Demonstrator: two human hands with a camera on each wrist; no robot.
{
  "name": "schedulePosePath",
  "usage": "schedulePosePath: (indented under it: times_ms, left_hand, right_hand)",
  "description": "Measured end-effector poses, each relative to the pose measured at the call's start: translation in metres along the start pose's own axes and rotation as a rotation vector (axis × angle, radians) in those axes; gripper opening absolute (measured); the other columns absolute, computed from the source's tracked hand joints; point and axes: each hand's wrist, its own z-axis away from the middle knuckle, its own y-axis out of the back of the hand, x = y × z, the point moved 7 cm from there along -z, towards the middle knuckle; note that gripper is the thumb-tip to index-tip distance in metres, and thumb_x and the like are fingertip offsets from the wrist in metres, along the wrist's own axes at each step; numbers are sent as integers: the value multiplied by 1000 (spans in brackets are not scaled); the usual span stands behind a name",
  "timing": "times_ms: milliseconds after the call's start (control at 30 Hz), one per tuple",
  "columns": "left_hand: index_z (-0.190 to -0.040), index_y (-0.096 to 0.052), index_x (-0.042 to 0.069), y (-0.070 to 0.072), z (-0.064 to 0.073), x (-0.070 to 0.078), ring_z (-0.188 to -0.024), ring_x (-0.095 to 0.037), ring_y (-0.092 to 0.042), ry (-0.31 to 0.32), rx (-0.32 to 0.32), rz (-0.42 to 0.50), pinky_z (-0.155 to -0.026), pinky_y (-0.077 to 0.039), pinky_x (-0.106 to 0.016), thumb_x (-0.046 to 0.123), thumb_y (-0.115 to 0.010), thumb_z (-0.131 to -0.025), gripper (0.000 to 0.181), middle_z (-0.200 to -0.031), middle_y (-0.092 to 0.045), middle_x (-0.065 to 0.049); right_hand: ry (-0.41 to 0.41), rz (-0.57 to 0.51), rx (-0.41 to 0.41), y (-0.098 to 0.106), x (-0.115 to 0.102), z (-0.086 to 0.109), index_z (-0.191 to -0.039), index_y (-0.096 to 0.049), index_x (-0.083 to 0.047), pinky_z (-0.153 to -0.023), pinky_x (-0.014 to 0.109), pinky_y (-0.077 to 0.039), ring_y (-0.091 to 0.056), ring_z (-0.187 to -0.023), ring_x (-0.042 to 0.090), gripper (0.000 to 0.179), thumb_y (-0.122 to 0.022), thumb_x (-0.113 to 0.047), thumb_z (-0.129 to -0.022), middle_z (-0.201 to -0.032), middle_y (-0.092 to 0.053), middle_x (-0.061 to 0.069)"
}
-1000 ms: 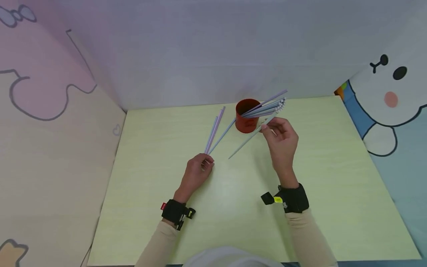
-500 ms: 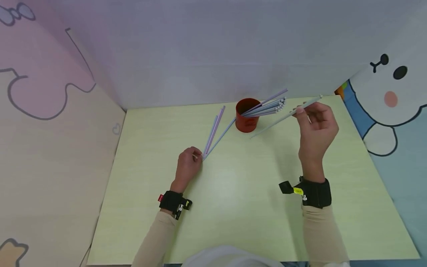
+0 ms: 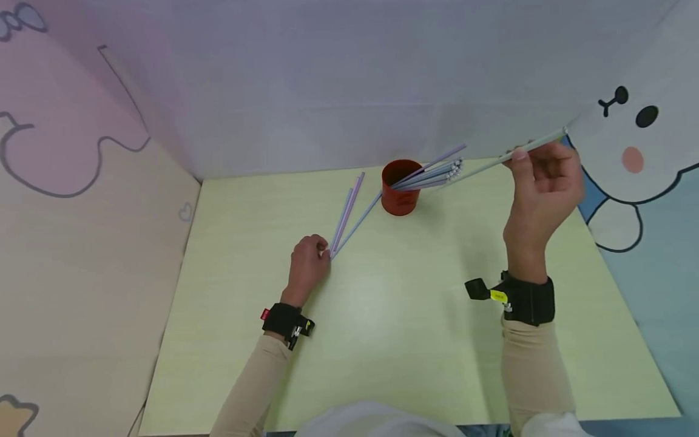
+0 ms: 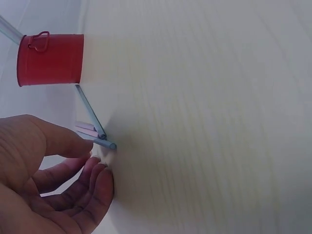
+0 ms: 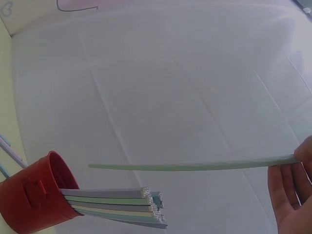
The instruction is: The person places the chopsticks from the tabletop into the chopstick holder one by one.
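Observation:
My right hand point(image 3: 540, 188) pinches a thin pale green stick point(image 5: 195, 166) near one end between thumb and fingers. The stick is raised nearly level, to the right of a red metal bucket point(image 3: 400, 197). A bundle of pastel sticks point(image 5: 114, 207) leans out of the bucket toward the right. Several lilac and blue sticks point(image 3: 345, 218) lie on the table left of the bucket. My left hand point(image 3: 308, 264) rests by their near ends, fingers loosely curved. In the left wrist view, its thumb tip overlaps a blue stick point(image 4: 105, 143), with nothing gripped between the fingers.
A pale yellow table point(image 3: 382, 340) carries everything. Behind it hangs a plain light wall covering point(image 3: 327, 91). Cartoon-printed panels point(image 3: 617, 224) flank the sides. The small bucket has a wire handle point(image 4: 40, 43).
My right hand has carried the pale green stick from beside the bucket to the right and upward. My left hand has moved slightly left and back, and the near ends of the loose sticks shifted.

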Motion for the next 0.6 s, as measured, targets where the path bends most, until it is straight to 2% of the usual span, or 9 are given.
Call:
schedulePosePath:
  times_ms: [333, 600]
  left_hand:
    - [-95, -68, -2, 1, -1, 0, -69, -23, -58, 25, -24, -11, -59, -50, -39, 4, -72, -82, 15, -83, -64, -13]
    - [-92, -68, -4, 1, -3, 1, -73, -28, -61, 45, -36, -61, -61, -52, -42, -5, -62, -78, 16, -79, -64, -13]
  right_hand:
    - [55, 75, 61, -10, -12, -14, -95, -62, 14, -74, 35, -59, -61, -80, 37, 18, -69, 14, -78, -88, -61, 27]
    - [95, 118, 72, -12, -12, -18, -96, -64, 11, -75, 34, -58, -61, -81, 36, 19, -70, 12, -78, -90, -62, 25]
